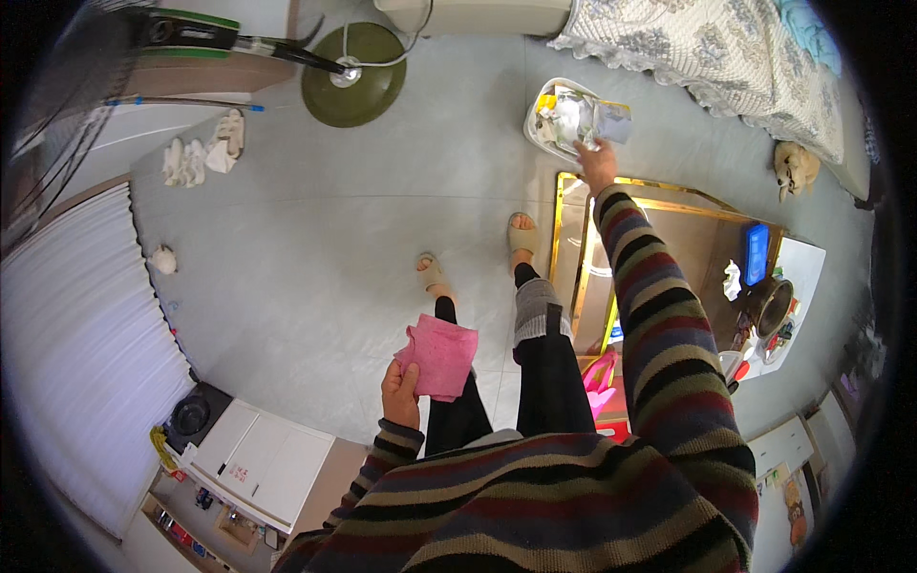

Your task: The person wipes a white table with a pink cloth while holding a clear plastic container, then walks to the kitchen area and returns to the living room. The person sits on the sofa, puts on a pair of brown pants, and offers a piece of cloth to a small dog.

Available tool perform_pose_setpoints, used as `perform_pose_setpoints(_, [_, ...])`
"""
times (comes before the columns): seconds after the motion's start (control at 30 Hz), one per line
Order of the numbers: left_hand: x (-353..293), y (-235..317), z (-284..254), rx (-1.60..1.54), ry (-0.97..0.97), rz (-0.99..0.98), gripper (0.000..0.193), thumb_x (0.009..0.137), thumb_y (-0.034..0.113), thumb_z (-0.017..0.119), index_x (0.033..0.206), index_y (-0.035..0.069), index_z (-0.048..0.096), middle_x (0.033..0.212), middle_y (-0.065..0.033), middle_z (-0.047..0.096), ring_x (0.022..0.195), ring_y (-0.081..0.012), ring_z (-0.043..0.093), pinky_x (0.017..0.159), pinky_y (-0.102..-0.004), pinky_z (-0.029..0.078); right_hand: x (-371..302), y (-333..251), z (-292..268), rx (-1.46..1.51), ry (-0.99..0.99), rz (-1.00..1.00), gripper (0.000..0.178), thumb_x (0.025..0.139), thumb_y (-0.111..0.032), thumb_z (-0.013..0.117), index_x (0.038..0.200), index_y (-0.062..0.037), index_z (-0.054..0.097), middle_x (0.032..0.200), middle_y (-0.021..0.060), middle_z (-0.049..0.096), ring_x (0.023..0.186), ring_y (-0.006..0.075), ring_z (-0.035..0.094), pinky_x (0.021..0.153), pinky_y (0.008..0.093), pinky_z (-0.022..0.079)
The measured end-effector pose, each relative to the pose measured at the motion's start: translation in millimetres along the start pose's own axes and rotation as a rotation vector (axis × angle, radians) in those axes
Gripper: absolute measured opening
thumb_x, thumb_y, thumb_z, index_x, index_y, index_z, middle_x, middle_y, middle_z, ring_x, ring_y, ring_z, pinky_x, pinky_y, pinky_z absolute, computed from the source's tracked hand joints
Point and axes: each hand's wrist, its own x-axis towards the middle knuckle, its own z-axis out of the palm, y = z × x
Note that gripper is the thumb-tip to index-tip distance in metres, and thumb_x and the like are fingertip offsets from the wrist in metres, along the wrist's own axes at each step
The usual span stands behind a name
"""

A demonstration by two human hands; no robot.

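Nearest, below the striped jumper's chest, the left hand [401, 390] holds a pink cloth [441, 355] out in front of the legs; its grip is pinching the cloth along the lower left part, thumb on top, and the rest of it spreads out flat. Further out on the right, the right arm stretches across a gold-edged low surface [702, 253], which carries a blue box [756, 253], a crumpled white tissue [732, 280] and a dark bowl [772, 306] toward its far right side. Beyond the surface's front corner, the right hand [597, 164] is at the near rim of a white bin [551, 150]; its grip looks loosely spread, with nothing seen in it, though I cannot tell whether the fingers touch the rim. The bin stands on the floor, filled with crumpled wrappers [567, 113], and a grey and yellow packet [612, 122] juts past its right rim. The step in hand seems to be a one-handed reach to the bin, the cloth held apart from it. The next move probably calls for care around that packet, which a brush of the fingers could tip out. Farthest off lie the quilted bed cover [659, 48] and a round, dark green stand base [353, 95].
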Motion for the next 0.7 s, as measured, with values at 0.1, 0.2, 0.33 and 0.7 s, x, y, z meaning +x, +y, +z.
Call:
perform_pose_setpoints(0.1, [38, -1, 15, 0.048, 0.062, 0.021, 0.028, 0.101, 0.013, 0.052, 0.125, 0.000, 0.056, 0.114, -0.0030, 0.063, 0.101, -0.0087, 0.058, 0.090, -0.0259, 0.046, 37, 1, -1, -0.211, 0.237, -0.134, 0.084, 0.076, -0.046, 0.077, 0.138, -0.0030, 0.040, 0.118, 0.0236, 0.060, 0.109, 0.0416, 0.058, 0.094, 0.0472, 0.046])
perform_pose_setpoints(0.2, [64, 0, 20, 0.067, 0.123, -0.022, 0.026, 0.101, 0.011, 0.051, 0.124, 0.000, 0.055, 0.112, -0.0023, 0.062, 0.101, -0.0088, 0.057, 0.089, -0.0253, 0.046, 66, -4, -9, -0.470, 0.415, 0.043, 0.089, 0.075, -0.047, 0.077, 0.144, -0.0076, 0.035, 0.137, 0.0246, 0.045, 0.122, 0.0434, 0.049, 0.099, 0.0468, 0.043])
perform_pose_setpoints(0.33, [95, -19, 15, 0.044, 0.126, -0.062, 0.026, 0.100, 0.010, 0.051, 0.124, -0.001, 0.055, 0.113, -0.0028, 0.061, 0.102, -0.0089, 0.056, 0.090, -0.0253, 0.046, 121, 30, -20, -0.200, 0.143, -0.039, 0.073, 0.079, -0.038, 0.072, 0.139, -0.0066, 0.044, 0.110, 0.0146, 0.068, 0.105, 0.0306, 0.063, 0.091, 0.0383, 0.048])
perform_pose_setpoints(0.7, [139, -49, 3, 0.091, 0.133, -0.224, 0.031, 0.099, 0.009, 0.051, 0.128, -0.001, 0.051, 0.118, -0.0051, 0.059, 0.104, -0.0119, 0.056, 0.092, -0.0279, 0.045, 179, 93, 123, -0.759, -0.421, -0.628, 0.046, 0.096, -0.037, 0.049, 0.138, -0.0176, 0.051, 0.145, 0.0207, 0.043, 0.134, 0.0381, 0.041, 0.110, 0.0455, 0.035])
